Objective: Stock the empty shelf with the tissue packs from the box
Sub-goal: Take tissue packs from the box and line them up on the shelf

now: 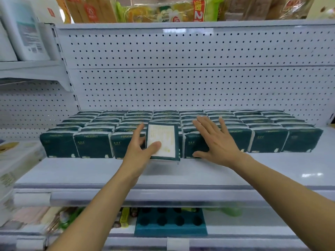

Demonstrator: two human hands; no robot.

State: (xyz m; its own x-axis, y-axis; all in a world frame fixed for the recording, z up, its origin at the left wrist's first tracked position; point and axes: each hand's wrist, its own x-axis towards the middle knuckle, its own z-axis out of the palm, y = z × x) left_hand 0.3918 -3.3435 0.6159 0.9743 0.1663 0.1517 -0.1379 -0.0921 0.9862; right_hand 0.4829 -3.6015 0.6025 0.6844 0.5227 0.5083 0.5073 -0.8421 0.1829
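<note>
White metal shelf [181, 171] with pegboard back: dark green plastic-wrapped tissue packs [268, 140] in rows across its rear part, front strip bare. Left hand [141, 151] gripping one dark green tissue pack with a white printed face [162, 142] — thumb curled over the face, fingers behind the left edge. Pack upright, at a slot in the front row, bottom edge just above the shelf. Right hand [215, 140] flat, fingers spread — pressing on neighbouring packs right of the slot, holding nothing.
</note>
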